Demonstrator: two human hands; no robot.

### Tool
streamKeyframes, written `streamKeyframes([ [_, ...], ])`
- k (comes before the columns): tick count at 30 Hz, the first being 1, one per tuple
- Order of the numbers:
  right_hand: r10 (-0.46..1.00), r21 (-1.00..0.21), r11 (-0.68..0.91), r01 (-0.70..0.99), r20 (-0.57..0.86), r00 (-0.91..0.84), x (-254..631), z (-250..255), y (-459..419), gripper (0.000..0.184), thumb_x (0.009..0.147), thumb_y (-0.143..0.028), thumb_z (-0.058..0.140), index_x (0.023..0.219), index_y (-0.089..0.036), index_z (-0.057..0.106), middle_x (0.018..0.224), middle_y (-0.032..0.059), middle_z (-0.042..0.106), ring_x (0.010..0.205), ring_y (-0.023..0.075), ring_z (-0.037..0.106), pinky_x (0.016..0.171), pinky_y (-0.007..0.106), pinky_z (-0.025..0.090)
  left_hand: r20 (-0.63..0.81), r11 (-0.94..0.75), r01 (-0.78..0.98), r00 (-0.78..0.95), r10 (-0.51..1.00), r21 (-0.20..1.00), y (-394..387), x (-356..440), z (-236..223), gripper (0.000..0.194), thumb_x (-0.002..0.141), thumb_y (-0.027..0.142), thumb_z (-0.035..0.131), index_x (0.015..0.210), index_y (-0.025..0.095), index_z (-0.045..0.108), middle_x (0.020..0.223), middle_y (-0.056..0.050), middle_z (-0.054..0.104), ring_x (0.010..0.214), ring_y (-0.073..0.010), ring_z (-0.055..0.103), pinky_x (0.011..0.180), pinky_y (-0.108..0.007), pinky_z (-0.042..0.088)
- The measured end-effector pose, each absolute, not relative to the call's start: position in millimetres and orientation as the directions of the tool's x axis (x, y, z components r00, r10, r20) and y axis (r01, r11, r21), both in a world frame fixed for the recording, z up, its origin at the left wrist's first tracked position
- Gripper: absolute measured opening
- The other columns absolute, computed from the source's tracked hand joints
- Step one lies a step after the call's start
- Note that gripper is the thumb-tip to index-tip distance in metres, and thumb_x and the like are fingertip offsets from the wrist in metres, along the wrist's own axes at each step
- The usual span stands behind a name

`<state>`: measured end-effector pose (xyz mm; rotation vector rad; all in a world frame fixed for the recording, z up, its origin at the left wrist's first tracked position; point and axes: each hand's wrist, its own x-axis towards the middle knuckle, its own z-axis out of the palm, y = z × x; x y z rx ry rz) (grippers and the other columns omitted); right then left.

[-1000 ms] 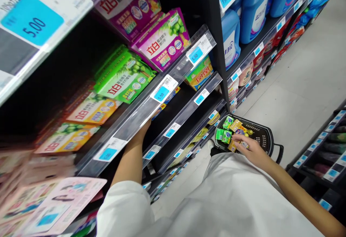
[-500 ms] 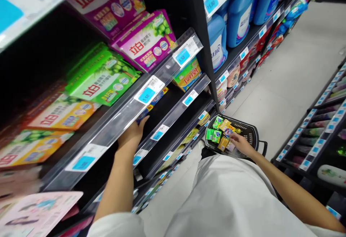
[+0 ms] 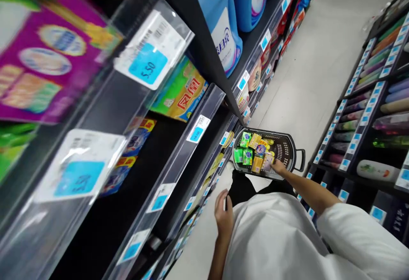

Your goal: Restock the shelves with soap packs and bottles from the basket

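- A black plastic shopping basket is seen just ahead of the body, filled with green packs and yellow boxes.
- The right hand is rested at the basket's near edge, fingers loosely open, touching the packs.
- The left hand is held low beside the white top, fingers curled; whether anything is gripped cannot be told.
- Black shelves with clear price rails and blue detergent bottles are seen left.
- A pale floor is seen far, between these shelves and a shelf unit of tubes on the right.
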<state>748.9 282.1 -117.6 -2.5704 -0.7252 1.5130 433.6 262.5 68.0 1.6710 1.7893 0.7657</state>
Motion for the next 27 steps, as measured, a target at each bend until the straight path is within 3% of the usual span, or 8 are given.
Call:
streamKeyframes([
  [5, 0.217, -0.125, -0.971, 0.202, -0.813, 0.540, 729, -157, 286, 0.048, 0.094, -0.040, 0.069, 0.134, -0.016, 0.056, 0.136, 0.0127, 0.058, 0.119, 0.0281, 0.060, 0.101, 0.050, 0.051, -0.208, 0.146, 0.678, 0.010, 0.978, 0.720, 238, 407, 48, 0.035, 0.096, 0.045, 0.054, 0.098, 0.017, 0.074, 0.098, -0.013, 0.077, 0.089, -0.0223, 0.076, 0.075, -0.031, 0.064],
  [12, 0.091, -0.054, -0.996, 0.078, -0.780, 0.619, 706, -198, 305, 0.047, 0.097, -0.042, 0.065, 0.136, -0.018, 0.056, 0.137, 0.0125, 0.058, 0.118, 0.0273, 0.061, 0.099, 0.049, 0.053, -0.469, 0.432, 0.663, -0.135, 0.873, 0.612, 229, 373, 36, 0.044, 0.091, 0.057, 0.057, 0.101, 0.019, 0.075, 0.106, -0.014, 0.075, 0.099, -0.0264, 0.074, 0.085, -0.038, 0.062],
  [19, 0.064, -0.027, -0.997, 0.068, -0.769, 0.636, 701, -207, 309, 0.047, 0.097, -0.042, 0.064, 0.136, -0.018, 0.055, 0.138, 0.0128, 0.057, 0.119, 0.0276, 0.061, 0.099, 0.050, 0.053, -0.499, 0.410, 0.693, -0.083, 0.863, 0.593, 228, 372, 35, 0.041, 0.092, 0.054, 0.054, 0.100, 0.020, 0.076, 0.105, -0.014, 0.076, 0.099, -0.0262, 0.073, 0.089, -0.041, 0.061],
  [27, 0.142, -0.096, -0.990, 0.108, -0.789, 0.598, 711, -188, 301, 0.042, 0.097, -0.040, 0.064, 0.133, -0.018, 0.057, 0.131, 0.0111, 0.061, 0.114, 0.0258, 0.063, 0.098, 0.049, 0.054, -0.541, 0.457, 0.674, -0.100, 0.835, 0.581, 227, 379, 39, 0.044, 0.091, 0.057, 0.056, 0.101, 0.019, 0.076, 0.106, -0.014, 0.075, 0.101, -0.0265, 0.073, 0.090, -0.040, 0.061],
])
